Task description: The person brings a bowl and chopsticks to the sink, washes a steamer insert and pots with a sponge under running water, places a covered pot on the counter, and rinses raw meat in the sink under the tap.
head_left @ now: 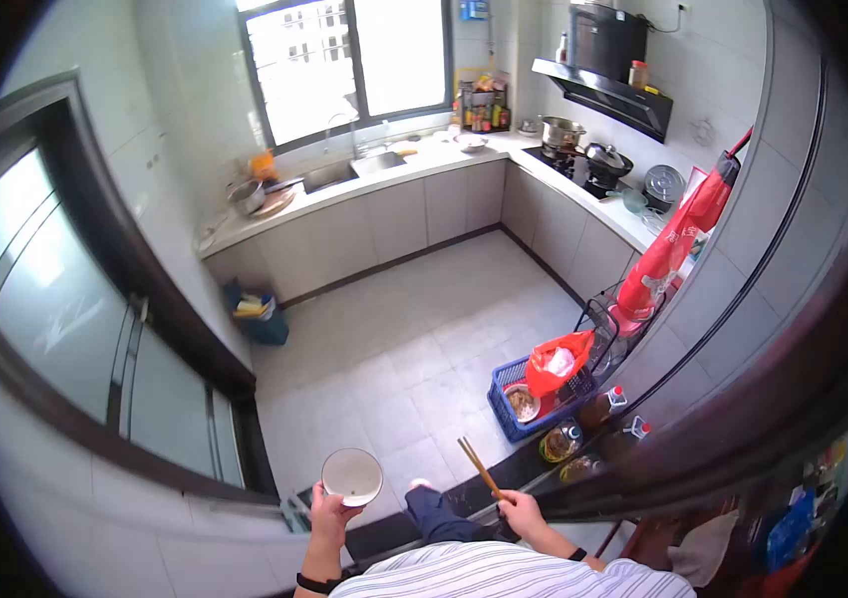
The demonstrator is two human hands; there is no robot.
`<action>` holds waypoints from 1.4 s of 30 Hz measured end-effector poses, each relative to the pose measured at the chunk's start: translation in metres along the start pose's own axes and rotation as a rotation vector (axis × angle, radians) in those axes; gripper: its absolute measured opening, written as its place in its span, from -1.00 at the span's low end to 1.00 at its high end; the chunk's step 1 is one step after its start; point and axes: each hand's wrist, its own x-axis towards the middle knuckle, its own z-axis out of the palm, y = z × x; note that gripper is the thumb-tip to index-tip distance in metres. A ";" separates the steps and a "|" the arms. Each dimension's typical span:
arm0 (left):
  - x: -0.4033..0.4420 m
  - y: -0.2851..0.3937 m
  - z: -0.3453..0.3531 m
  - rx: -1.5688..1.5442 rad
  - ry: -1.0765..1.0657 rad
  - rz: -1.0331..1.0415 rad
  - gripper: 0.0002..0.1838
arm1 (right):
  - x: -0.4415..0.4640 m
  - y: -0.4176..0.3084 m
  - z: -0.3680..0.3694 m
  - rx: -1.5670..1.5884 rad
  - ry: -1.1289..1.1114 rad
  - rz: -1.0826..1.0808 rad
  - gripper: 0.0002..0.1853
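Observation:
At the bottom centre, my left hand grips a white bowl by its near left rim; the inside of the bowl faces up and shows a few small dark specks. My right hand, to the right, is closed round the lower end of a pair of wooden chopsticks, whose tips point up and to the left. Bowl and chopsticks are apart. Below them are the striped shirt and one dark trouser leg.
A blue crate with a red bag stands on the floor at right, beside several bottles. A bin stands at left. The counter with sink and stove lines the back. A door is at left.

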 end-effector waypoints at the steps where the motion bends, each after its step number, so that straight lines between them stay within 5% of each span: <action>1: 0.023 0.009 0.005 0.020 -0.016 -0.023 -0.52 | 0.013 0.001 0.008 0.058 0.014 0.086 -0.71; 11: 0.250 0.144 0.043 0.092 -0.053 -0.090 -0.52 | 0.180 -0.127 0.056 -0.395 0.248 -0.195 -0.73; 15: 0.345 0.173 0.040 0.046 -0.052 -0.102 -0.50 | 0.226 -0.163 0.061 -0.550 0.240 -0.141 -0.70; 19: 0.469 0.203 0.044 0.097 -0.110 -0.145 -0.48 | 0.311 -0.211 0.090 -0.488 0.357 -0.041 -0.70; 25: 0.624 0.287 0.072 0.064 -0.249 -0.121 -0.49 | 0.469 -0.321 0.157 -0.405 0.283 -0.218 -0.68; 28: 0.688 0.325 0.092 0.061 -0.279 -0.135 -0.49 | 0.521 -0.424 0.174 -0.499 0.300 -0.049 -0.63; 31: 0.762 0.350 0.104 0.064 -0.316 -0.140 -0.49 | 0.610 -0.416 0.163 -0.448 0.377 -0.111 -0.58; 34: 0.841 0.363 0.116 -0.004 -0.346 -0.157 -0.51 | 0.708 -0.445 0.156 0.082 0.269 0.056 -0.52; 42: 1.046 0.412 0.176 -0.068 -0.179 -0.145 -0.55 | 0.982 -0.630 0.228 0.244 -0.162 -0.056 -0.44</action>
